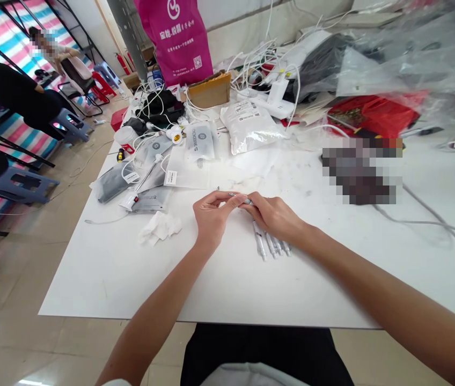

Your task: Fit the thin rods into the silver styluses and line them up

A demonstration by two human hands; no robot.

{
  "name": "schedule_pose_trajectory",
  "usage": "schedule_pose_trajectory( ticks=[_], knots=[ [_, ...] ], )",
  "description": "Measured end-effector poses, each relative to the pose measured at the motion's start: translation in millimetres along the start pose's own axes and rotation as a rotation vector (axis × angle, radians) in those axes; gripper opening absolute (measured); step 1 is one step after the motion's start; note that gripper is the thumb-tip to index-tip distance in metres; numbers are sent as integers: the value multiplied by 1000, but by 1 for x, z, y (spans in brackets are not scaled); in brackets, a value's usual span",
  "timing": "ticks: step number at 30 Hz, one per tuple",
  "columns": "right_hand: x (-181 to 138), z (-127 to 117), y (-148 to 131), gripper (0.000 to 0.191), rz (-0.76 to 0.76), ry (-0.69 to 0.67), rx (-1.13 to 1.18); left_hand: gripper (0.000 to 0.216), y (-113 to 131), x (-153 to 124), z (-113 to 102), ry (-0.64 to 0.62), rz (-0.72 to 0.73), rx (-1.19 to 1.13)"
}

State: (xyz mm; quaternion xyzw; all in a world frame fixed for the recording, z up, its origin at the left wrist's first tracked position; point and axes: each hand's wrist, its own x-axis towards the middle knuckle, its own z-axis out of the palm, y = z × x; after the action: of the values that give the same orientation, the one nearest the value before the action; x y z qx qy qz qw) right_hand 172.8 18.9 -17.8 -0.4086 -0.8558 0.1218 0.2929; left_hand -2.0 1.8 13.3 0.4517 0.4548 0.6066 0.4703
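Grey slim stick (244,200) is being pinched narrowly between the left hand (211,217) and the right hand (271,215), both working over the white table (123,284), just above a row of white sticks (271,242).

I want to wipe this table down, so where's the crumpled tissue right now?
In the head view, the crumpled white tissue lies on the white table, left of the person's left hand and just below the silver pouch.
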Motion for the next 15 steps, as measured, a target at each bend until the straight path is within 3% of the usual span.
schedule_pose_trajectory(
  ticks=[3,10,15],
  knots=[
    [1,-3,2,49,4,-3,-90,40,-6,1,0,56,-35,-12],
    [3,-7,13,42,55,62,-158,44,-8,7,-3,-208,1,-103],
    [2,-3,10,37,26,63,-159,57,-7,8,-6,-206,78,14]
  ],
)
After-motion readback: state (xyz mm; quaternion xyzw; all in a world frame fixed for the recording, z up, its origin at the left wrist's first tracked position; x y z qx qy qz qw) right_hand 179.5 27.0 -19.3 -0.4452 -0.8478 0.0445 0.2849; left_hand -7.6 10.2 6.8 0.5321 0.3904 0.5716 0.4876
